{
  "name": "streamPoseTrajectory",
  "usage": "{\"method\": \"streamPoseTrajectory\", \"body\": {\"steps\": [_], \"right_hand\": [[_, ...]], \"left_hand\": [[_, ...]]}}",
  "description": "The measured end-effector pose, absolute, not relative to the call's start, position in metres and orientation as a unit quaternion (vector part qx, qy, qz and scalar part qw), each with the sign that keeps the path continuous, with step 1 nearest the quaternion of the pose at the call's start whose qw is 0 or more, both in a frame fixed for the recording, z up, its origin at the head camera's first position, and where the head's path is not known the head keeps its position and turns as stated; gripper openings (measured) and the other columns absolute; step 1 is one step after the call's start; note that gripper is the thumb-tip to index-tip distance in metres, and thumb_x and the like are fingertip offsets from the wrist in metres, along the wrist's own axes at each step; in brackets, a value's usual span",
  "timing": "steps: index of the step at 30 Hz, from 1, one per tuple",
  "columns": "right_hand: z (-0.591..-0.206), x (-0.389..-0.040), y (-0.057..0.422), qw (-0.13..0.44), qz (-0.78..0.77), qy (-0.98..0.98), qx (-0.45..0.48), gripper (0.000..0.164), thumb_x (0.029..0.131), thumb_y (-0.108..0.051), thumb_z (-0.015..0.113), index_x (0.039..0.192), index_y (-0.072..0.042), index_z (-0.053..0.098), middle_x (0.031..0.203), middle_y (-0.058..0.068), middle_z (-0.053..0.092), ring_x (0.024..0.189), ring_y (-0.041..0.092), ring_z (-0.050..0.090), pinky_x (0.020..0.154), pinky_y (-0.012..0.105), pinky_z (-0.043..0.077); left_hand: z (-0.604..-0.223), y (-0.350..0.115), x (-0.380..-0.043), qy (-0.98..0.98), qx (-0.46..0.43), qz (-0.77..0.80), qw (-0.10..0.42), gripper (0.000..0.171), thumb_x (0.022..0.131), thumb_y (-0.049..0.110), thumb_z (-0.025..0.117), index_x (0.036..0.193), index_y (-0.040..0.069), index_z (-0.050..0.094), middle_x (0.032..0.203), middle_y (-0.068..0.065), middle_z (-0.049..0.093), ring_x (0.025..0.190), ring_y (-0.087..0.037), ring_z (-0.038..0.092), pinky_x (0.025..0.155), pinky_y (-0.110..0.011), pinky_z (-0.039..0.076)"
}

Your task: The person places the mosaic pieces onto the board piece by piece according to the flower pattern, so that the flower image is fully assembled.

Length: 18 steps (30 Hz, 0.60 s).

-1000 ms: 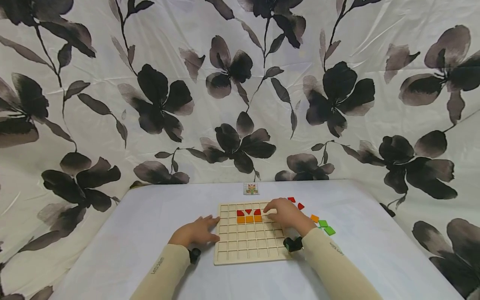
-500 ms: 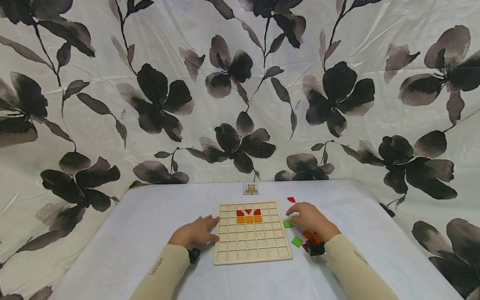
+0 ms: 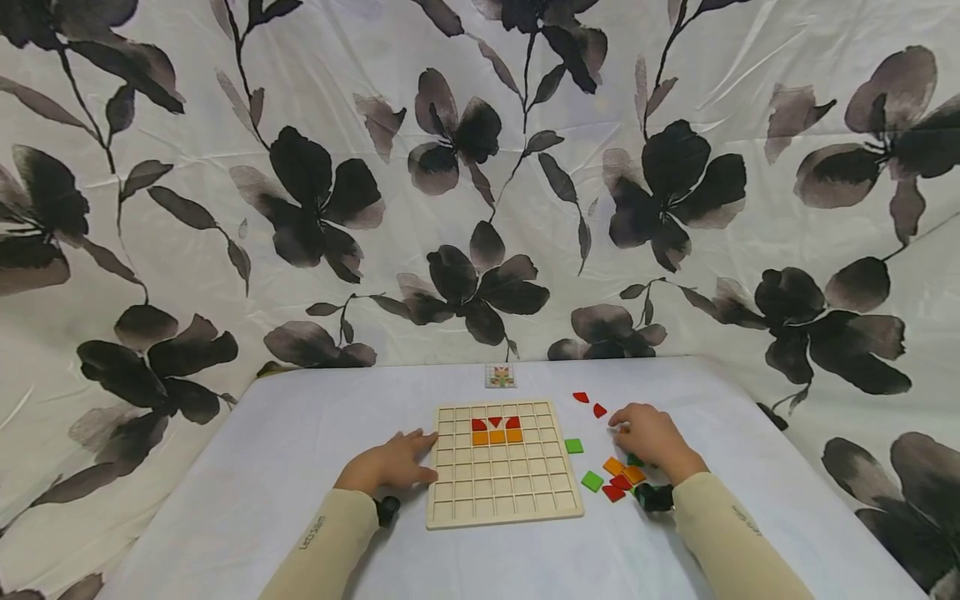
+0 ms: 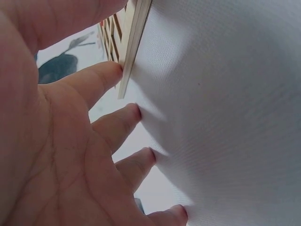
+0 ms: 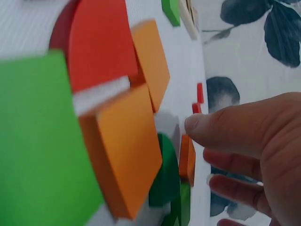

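Observation:
A pale wooden grid board lies on the table, with several red pieces in one row and orange squares in the row below. My left hand rests at the board's left edge, fingers spread; in the left wrist view its index fingertip touches the board's side. To the right of the board, my right hand is low over the loose pieces. In the right wrist view its thumb is apart from the fingers, close to an orange piece, and a dark green piece lies nearby.
Loose green squares, orange squares and red pieces lie right of the board. Two red pieces are farther back. A small patterned card sits at the table's far edge, before a floral cloth.
My right hand has moved right, off the board and over the loose pieces, uncovering several that it hid. The left hand stays at the board's edge.

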State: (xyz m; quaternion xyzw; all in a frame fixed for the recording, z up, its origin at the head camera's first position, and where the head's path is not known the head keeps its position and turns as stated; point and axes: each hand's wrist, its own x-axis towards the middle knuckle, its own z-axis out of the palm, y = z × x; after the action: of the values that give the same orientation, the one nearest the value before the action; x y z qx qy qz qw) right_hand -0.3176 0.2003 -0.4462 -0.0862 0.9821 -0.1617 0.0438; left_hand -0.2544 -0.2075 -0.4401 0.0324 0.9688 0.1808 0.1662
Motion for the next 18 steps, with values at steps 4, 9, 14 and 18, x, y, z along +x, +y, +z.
{"method": "streamPoseTrajectory", "body": {"steps": [4, 9, 14, 18], "right_hand": [[-0.448, -0.318, 0.207, 0.045, -0.142, 0.986, -0.080, 0.025, 0.086, -0.021, 0.068, 0.109, -0.012, 0.072, 0.113, 0.011, 0.067, 0.090, 0.026, 0.054, 0.090, 0.055, 0.046], [-0.450, -0.317, 0.213, 0.046, -0.143, 0.986, -0.069, 0.027, 0.084, -0.021, 0.070, 0.110, -0.011, 0.071, 0.109, 0.010, 0.068, 0.091, 0.026, 0.056, 0.092, 0.056, 0.044], [-0.449, -0.317, 0.212, 0.050, -0.156, 0.984, -0.066, 0.029, 0.085, -0.017, 0.069, 0.112, -0.010, 0.070, 0.107, 0.010, 0.068, 0.089, 0.025, 0.055, 0.091, 0.054, 0.046], [-0.447, -0.317, 0.206, 0.051, -0.166, 0.982, -0.069, 0.034, 0.083, -0.015, 0.069, 0.116, -0.007, 0.069, 0.109, 0.010, 0.068, 0.089, 0.024, 0.055, 0.089, 0.051, 0.048]], "left_hand": [[-0.442, -0.209, -0.254, 0.968, 0.032, 0.182, 0.168, 0.073, 0.085, 0.037, 0.070, 0.148, 0.018, 0.041, 0.157, -0.014, 0.032, 0.146, -0.046, 0.019, 0.112, -0.069, 0.021], [-0.443, -0.210, -0.255, 0.968, 0.031, 0.183, 0.167, 0.073, 0.085, 0.037, 0.070, 0.148, 0.018, 0.041, 0.157, -0.014, 0.032, 0.146, -0.046, 0.019, 0.112, -0.069, 0.021], [-0.442, -0.210, -0.256, 0.969, 0.031, 0.182, 0.164, 0.073, 0.084, 0.037, 0.071, 0.148, 0.019, 0.041, 0.157, -0.014, 0.032, 0.146, -0.046, 0.020, 0.111, -0.069, 0.021], [-0.442, -0.210, -0.255, 0.968, 0.031, 0.184, 0.166, 0.074, 0.084, 0.037, 0.071, 0.148, 0.018, 0.041, 0.157, -0.015, 0.033, 0.145, -0.047, 0.019, 0.111, -0.069, 0.021]]}}
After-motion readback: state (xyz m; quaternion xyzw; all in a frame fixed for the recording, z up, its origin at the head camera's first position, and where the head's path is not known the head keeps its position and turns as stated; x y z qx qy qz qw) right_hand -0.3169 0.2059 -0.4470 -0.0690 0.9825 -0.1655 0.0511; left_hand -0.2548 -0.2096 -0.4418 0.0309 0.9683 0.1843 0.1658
